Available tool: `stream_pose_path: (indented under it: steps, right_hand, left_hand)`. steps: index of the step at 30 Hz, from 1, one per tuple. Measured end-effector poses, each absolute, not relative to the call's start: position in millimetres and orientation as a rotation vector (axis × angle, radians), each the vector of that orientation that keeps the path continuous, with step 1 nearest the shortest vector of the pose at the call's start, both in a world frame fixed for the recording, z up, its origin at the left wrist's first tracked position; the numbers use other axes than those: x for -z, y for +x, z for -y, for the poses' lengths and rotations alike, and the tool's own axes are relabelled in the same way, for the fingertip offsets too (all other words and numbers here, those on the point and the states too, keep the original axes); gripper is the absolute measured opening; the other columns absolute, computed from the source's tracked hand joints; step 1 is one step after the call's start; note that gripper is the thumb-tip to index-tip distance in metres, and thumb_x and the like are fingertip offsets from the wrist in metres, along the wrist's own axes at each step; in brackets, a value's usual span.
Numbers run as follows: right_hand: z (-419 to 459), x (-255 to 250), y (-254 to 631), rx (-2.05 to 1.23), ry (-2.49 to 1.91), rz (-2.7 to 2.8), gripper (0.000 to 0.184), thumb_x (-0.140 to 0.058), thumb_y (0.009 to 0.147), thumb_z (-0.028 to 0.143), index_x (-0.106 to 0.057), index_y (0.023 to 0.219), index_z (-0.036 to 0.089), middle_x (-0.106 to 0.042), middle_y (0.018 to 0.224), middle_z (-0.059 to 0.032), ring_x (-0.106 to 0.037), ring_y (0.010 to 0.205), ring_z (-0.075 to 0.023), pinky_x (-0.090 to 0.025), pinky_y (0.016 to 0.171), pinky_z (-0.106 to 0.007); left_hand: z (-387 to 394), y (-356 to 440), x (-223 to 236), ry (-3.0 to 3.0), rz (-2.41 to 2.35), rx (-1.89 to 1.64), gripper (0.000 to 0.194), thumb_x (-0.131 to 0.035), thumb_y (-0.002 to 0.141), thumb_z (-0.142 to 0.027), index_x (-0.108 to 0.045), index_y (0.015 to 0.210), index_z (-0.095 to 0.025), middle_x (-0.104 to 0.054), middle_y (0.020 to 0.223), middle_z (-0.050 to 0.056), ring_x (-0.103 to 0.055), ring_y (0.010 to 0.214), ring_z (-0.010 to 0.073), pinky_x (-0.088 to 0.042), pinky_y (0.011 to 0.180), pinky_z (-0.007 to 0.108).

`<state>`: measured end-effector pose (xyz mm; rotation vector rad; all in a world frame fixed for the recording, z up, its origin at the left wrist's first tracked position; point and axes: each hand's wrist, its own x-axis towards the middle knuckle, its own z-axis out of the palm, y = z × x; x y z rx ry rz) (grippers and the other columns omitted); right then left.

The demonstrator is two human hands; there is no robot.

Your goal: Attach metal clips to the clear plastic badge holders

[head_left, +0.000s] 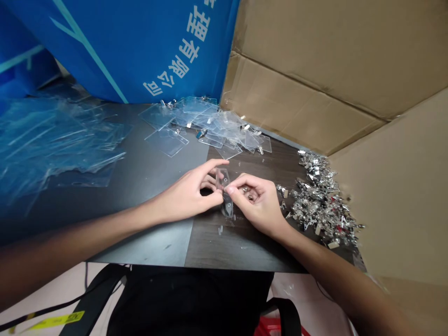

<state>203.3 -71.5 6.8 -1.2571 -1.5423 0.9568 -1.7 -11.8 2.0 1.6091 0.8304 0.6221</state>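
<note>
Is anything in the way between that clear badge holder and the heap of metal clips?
Yes, the right hand sits between the clear badge holder and the heap of metal clips, with a few stray clips lying beyond it on the tabletop.

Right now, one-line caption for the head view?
Left hand and right hand hold a clear badge holder beside metal clips.

Tabletop (147,161): dark laminate, matte black panel at left, dark wood-grain panel at right. Clear plastic badge holders (196,122) lie overlapping in a loose pile along the far edge. Crumpled clear plastic sheeting (59,140) spreads over the left side. A dense heap of small metal clips (324,200) sits at right. A few tiny clear pieces (220,229) lie near the front.
</note>
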Motion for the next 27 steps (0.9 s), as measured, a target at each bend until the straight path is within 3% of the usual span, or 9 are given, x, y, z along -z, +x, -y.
stream_pose_path:
  steps: [3,6,9,12,15,18,20,22,27]
  right_hand:
    - [70.4,-7.7,204.2,-1.059,-1.202,1.527,0.018,-0.073,0.099,0.036,-0.076,0.09,0.021,-0.07,0.076,-0.0001,-0.053,0.062,-0.0125,-0.042,0.057,-0.028]
    - [66.8,-5.4,207.1,-1.144,-1.134,1.517,0.012,-0.068,0.101,0.029,-0.074,0.108,0.021,-0.074,0.088,-0.0017,-0.064,0.076,-0.0151,-0.05,0.068,-0.03]
    - [63.0,1.2,210.4,-1.114,-1.166,1.503,0.022,-0.061,0.101,0.02,-0.068,0.121,0.021,-0.074,0.094,-0.0019,-0.063,0.078,-0.0151,-0.051,0.072,-0.032]
    - [61.6,8.1,211.5,-1.077,-1.221,1.468,0.02,-0.051,0.11,0.025,-0.06,0.128,0.023,-0.073,0.094,-0.0016,-0.062,0.076,-0.0153,-0.052,0.073,-0.034]
    - [63.1,11.5,210.5,-1.131,-1.204,1.464,0.022,-0.044,0.118,0.042,-0.052,0.131,0.025,-0.074,0.098,-0.0035,-0.069,0.082,-0.0177,-0.057,0.077,-0.036]
    - [66.6,10.1,209.8,-1.277,-1.192,1.502,0.03,-0.039,0.12,0.055,-0.047,0.13,0.027,-0.073,0.1,-0.0031,-0.071,0.077,-0.0178,-0.056,0.065,-0.033]
    - [69.7,6.2,209.9,-1.321,-1.224,1.566,0.029,-0.037,0.12,0.055,-0.043,0.127,0.028,-0.071,0.094,0.0001,-0.064,0.066,-0.0151,-0.049,0.058,-0.031]
    - [73.0,0.6,210.4,-1.286,-1.282,1.65,0.023,-0.037,0.121,0.051,-0.042,0.12,0.028,-0.068,0.084,0.0039,-0.056,0.062,-0.0139,-0.046,0.062,-0.031]
    - [76.0,-7.6,212.6,-1.074,-1.482,1.696,0.022,-0.039,0.12,0.041,-0.042,0.102,0.028,-0.067,0.08,0.0028,-0.056,0.071,-0.0163,-0.044,0.074,-0.036]
  left_hand:
    - [14.9,-4.2,2.9,1.599,-0.858,-0.596,0.092,-0.075,0.089,-0.038,-0.038,0.172,-0.025,-0.07,0.132,0.014,-0.075,0.115,0.0285,-0.061,0.104,0.048]
    - [14.3,-7.8,9.0,1.624,-0.847,-0.608,0.092,-0.065,0.096,-0.034,-0.027,0.179,-0.021,-0.073,0.133,0.015,-0.073,0.12,0.0298,-0.056,0.11,0.052]
    - [11.1,-9.6,13.0,1.603,-0.782,-0.62,0.089,-0.06,0.1,-0.03,-0.022,0.18,-0.02,-0.073,0.134,0.016,-0.073,0.114,0.028,-0.056,0.108,0.053]
    - [8.3,-8.3,11.3,1.553,-0.735,-0.653,0.08,-0.061,0.1,-0.027,-0.032,0.174,-0.019,-0.073,0.126,0.014,-0.073,0.099,0.0235,-0.059,0.099,0.049]
    - [7.3,-5.9,4.3,1.557,-0.746,-0.675,0.067,-0.063,0.097,-0.023,-0.046,0.162,-0.019,-0.071,0.106,0.006,-0.071,0.088,0.0197,-0.06,0.09,0.042]
    - [6.7,-5.5,-2.2,1.58,-0.766,-0.679,0.06,-0.064,0.094,-0.022,-0.052,0.153,-0.018,-0.067,0.095,0.001,-0.069,0.082,0.0182,-0.058,0.081,0.037]
    - [5.8,-6.5,-4.0,1.596,-0.789,-0.686,0.061,-0.065,0.093,-0.022,-0.054,0.153,-0.018,-0.066,0.094,0.001,-0.068,0.081,0.018,-0.057,0.079,0.036]
    - [4.6,-7.6,-3.9,1.616,-0.819,-0.697,0.063,-0.066,0.092,-0.023,-0.055,0.154,-0.019,-0.066,0.095,0.001,-0.067,0.082,0.0181,-0.057,0.08,0.036]
    - [3.3,-6.6,-3.3,1.703,-0.903,-0.768,0.057,-0.069,0.09,-0.022,-0.064,0.147,-0.02,-0.066,0.095,0.001,-0.067,0.086,0.0186,-0.057,0.084,0.037]
